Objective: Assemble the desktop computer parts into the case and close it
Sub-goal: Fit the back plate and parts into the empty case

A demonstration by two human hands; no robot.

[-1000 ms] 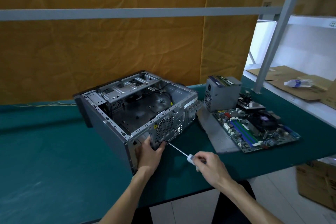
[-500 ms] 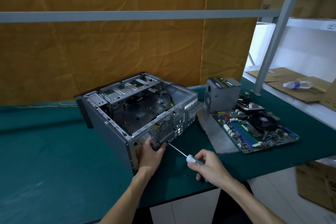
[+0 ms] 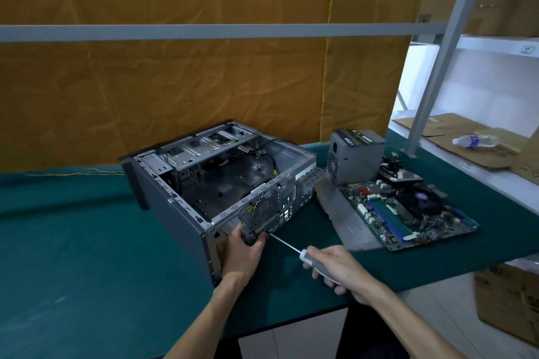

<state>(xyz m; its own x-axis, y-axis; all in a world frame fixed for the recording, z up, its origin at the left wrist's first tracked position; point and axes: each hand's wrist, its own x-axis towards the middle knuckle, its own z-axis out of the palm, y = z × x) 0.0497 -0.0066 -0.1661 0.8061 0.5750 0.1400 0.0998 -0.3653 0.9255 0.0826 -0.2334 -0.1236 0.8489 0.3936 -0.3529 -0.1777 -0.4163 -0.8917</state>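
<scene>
While the left hand (image 3: 243, 253) gripped the rear corner of the open case (image 3: 221, 183) on the worktop (image 3: 73, 271) and the right hand's (image 3: 339, 269) fingers (image 3: 318, 274) wrapped the screwdriver (image 3: 294, 251), its tip risked slipping off and scratching metal.

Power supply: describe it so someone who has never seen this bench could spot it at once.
Start at the open case lying on the green table. Just right of the case, behind the flat motherboard, stands the power supply. It is the only upright grey metal box there, with a vent grille on its near face.
</scene>
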